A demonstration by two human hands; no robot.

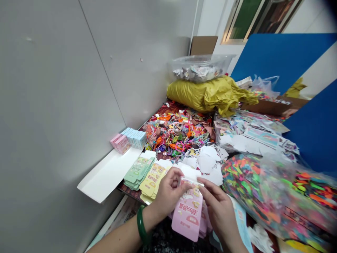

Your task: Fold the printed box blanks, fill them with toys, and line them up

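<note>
Pink in colour, the printed carton (187, 215) is pinched near its far end by the fingers (207, 185) of the left hand (168, 191) and the right hand (221, 207), one at each side; its body extends below them, toward the person. Beside the left hand, yellow cartons (152, 178) and green cartons (139, 169) lie piled on the worktop (173, 106).

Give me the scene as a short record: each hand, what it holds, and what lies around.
Left hand: pinching the pink carton near its far end
Right hand: gripping the same end, at its right side
Left wrist: green bangle
Left of carton: stacked green cartons and yellow cartons
By wall: pink boxes and blue boxes on a white card strip
Ahead: heap of colourful trinkets
Further back: yellow sack
Right: clear bag of multicoloured pieces
</note>
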